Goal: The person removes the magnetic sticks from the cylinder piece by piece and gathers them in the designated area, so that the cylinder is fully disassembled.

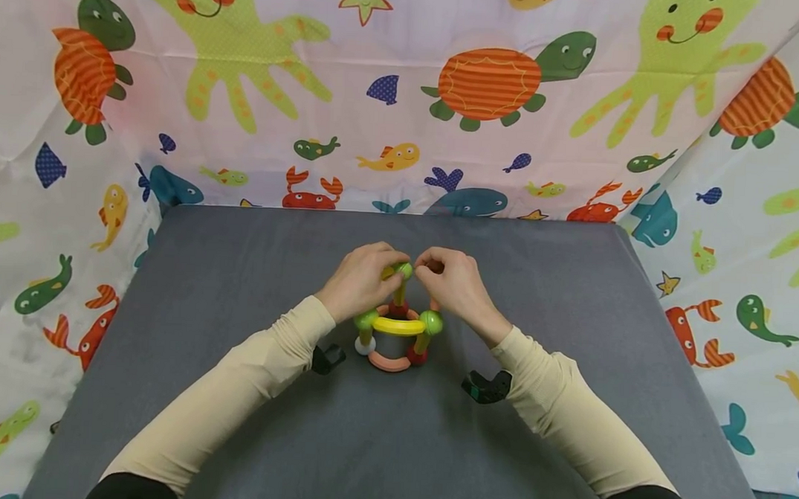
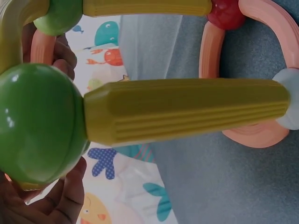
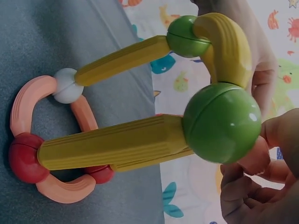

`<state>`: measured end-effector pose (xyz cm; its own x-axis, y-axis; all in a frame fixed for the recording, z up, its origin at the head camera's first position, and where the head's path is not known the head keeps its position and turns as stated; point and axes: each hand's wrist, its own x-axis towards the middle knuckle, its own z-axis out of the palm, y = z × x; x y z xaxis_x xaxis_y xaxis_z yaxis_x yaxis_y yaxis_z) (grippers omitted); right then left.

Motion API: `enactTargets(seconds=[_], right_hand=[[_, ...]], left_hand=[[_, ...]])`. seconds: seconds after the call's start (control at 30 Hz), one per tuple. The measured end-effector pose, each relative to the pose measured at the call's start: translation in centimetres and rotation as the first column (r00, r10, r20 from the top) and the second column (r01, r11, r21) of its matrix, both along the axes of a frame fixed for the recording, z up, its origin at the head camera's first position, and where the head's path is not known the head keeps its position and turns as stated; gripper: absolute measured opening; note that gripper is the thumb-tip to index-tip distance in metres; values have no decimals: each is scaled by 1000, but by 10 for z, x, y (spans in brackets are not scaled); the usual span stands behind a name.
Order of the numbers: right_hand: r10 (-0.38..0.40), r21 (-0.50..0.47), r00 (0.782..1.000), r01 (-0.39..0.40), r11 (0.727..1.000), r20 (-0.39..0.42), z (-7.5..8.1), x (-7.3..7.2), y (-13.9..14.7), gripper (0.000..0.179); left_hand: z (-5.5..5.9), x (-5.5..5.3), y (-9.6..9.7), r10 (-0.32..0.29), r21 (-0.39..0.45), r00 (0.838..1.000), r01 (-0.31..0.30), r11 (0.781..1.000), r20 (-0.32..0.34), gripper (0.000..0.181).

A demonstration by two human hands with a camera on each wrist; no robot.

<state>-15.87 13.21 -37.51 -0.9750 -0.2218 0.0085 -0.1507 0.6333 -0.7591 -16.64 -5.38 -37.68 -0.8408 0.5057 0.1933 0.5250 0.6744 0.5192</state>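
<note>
A frame of magnetic rods and balls stands upright on the table. Its base ring of curved pink rods (image 1: pixel 389 364) joins two red balls (image 3: pixel 29 157) and a white ball (image 3: pixel 68 86). Straight yellow rods (image 3: pixel 112 142) rise from these to green balls (image 3: pixel 222 122), with a curved yellow rod (image 1: pixel 397 327) across the front. My left hand (image 1: pixel 365 279) grips the far top of the frame, fingers round another curved yellow rod beside the far green ball (image 1: pixel 405 270). Between thumb and fingers my right hand (image 1: pixel 457 283) pinches a curved pink rod (image 2: pixel 43 46), its end at the right front green ball (image 1: pixel 431 321).
Grey cloth covers the table (image 1: pixel 391 443). A printed curtain (image 1: pixel 256 161) with sea animals hangs behind and along both sides. Black wrist cameras (image 1: pixel 487 387) sit below each forearm, on either side of the frame.
</note>
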Motion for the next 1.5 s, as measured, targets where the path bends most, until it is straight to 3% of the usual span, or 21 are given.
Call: enactTargets(seconds=[0.13, 0.23, 0.37, 0.57, 0.77, 1.0, 1.5], right_hand=[[6, -71, 996, 1, 997, 94, 1, -3, 8, 18], [20, -158, 977, 13, 987, 211, -2, -7, 14, 18], [46, -227, 925, 45, 973, 377, -12, -12, 21, 22], [60, -291, 848, 114, 950, 527, -25, -12, 32, 29], [133, -381, 795, 130, 915, 592, -35, -8, 43, 32], [139, -370, 757, 144, 918, 638, -47, -5, 46, 26], [193, -381, 730, 100, 919, 656, -55, 1, 44, 30]], left_hand=[[1, 0, 0, 3, -15, 1000, -2, 1000, 15, 28], [2, 0, -1, 12, -25, 1000, -11, 1000, 28, 29], [2, 1, -1, 17, -32, 999, -16, 999, 38, 30], [3, 2, 0, 20, -34, 999, -19, 999, 46, 31], [3, 1, 0, 34, -41, 998, -32, 999, 52, 32], [1, 2, 0, 31, -43, 999, -29, 999, 44, 32], [2, 3, -1, 33, -49, 999, -31, 998, 41, 33]])
